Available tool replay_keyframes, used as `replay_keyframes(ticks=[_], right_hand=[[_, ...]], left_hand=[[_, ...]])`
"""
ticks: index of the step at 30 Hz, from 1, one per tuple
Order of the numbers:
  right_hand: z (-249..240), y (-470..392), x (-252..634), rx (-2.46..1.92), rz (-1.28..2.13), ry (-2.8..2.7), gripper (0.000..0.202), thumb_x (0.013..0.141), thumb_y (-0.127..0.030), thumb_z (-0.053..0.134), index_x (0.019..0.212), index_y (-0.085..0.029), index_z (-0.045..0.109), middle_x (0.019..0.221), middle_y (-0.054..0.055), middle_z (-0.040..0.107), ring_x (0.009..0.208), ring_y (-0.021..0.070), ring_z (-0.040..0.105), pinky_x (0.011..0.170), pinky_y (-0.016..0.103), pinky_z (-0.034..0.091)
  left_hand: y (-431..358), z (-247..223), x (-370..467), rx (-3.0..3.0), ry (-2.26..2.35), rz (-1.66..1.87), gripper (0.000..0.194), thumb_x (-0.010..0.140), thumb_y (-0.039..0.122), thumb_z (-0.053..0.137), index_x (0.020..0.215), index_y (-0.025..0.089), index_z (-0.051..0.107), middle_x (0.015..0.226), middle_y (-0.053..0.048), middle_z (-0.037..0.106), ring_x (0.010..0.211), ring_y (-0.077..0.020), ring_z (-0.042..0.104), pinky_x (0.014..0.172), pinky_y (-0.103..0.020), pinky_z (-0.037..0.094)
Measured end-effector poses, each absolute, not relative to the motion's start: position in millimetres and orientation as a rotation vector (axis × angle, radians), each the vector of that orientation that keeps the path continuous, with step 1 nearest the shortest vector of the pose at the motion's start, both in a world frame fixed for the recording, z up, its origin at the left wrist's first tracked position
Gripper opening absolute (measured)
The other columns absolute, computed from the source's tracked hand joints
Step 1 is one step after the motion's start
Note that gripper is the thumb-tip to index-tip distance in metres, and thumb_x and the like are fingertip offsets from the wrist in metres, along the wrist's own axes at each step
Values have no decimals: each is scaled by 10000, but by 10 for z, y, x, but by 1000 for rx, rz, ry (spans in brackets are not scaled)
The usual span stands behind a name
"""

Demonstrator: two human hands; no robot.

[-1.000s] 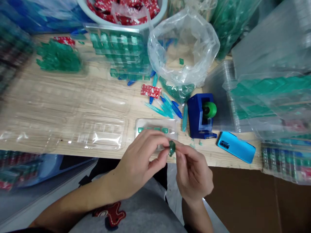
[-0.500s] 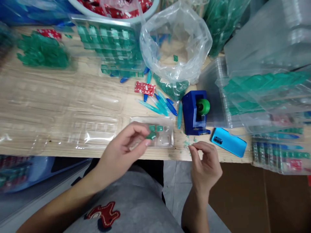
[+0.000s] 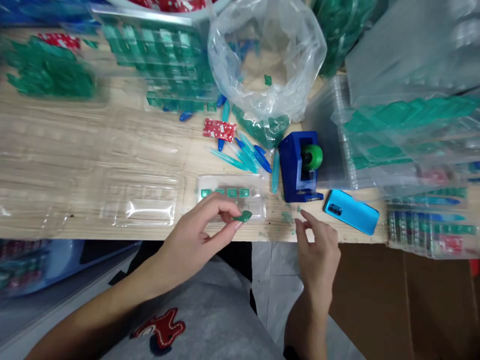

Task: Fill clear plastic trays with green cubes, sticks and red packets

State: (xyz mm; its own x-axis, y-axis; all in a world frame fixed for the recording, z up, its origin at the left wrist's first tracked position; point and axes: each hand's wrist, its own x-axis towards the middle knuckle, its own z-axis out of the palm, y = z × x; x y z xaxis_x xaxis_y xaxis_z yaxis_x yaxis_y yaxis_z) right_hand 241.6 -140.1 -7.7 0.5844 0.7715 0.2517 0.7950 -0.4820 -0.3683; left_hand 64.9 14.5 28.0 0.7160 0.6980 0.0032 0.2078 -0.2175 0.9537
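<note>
Your left hand (image 3: 198, 232) pinches a green piece (image 3: 245, 216) between thumb and fingers, at its 2 o'clock, over the near rim of the clear tray (image 3: 257, 207), where four green blocks (image 3: 232, 192) show. Your right hand (image 3: 318, 247), at the tray's 4 o'clock, is loosened, fingertips parted near green scraps (image 3: 287, 216). You seem mid-handling; the next move calls for a steady pinch.

Gloss over Grain

The tabletop (image 3: 193, 157) looks like grained wood. The small tray (image 3: 258, 210) is clear, shiny plastic; the held green piece (image 3: 245, 216), translucent and glossy. The bag (image 3: 314, 50) is crinkled film, the tape dispenser (image 3: 290, 170) smooth plastic, the phone (image 3: 354, 212) glossy, the shirt (image 3: 217, 315) matt cloth.
</note>
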Motion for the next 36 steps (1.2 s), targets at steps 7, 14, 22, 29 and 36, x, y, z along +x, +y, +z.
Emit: replay_keyframes(ticks=[7, 14, 22, 29, 36], right_hand=[[165, -1085, 1961, -1591, 756, -898, 416, 890, -136, 584, 1225, -383, 598, 1111, -21, 692, 958, 129, 667, 811, 261, 560], [224, -1000, 1888, -1466, 726, -793, 352, 848, -148, 648, 1106, -386, 678, 999, -35, 735, 877, 137, 695, 768, 265, 592], [321, -976, 1775, -1588, 617, -867, 502, 803, -96, 684, 1202, -394, 616, 995, -42, 725, 823, 132, 695, 725, 268, 618], [271, -1021, 1681, -1731, 418, -878, 495, 808, -39, 644, 1212, -321, 605, 1029, -18, 711, 844, 127, 692, 733, 249, 616], [239, -953, 1681, -1792, 333, -955, 279, 837, -85, 605, 1065, -245, 608, 896, 9, 657, 835, 145, 650, 705, 291, 580]], left_hand=[[126, 320, 695, 2154, 521, 677, 90, 886, 115, 546, 954, 173, 554, 905, -21, 606, 879, -118, 603, 783, -230, 511], [126, 517, 635, 2206, 454, 654, 124, 923, 120, 497, 1015, 120, 580, 947, -53, 638, 917, -114, 619, 847, -215, 523], [91, 463, 563, 2470, 398, 709, 238, 953, 105, 383, 1070, 54, 583, 994, -146, 667, 992, -205, 633, 868, -331, 558], [83, 453, 638, 2838, 363, 764, 191, 926, 90, 421, 1008, 16, 576, 891, -155, 701, 834, -240, 682, 759, -341, 584], [95, 342, 776, 2646, 434, 768, 154, 923, 85, 391, 894, 118, 539, 781, -67, 663, 723, -165, 640, 704, -278, 560]])
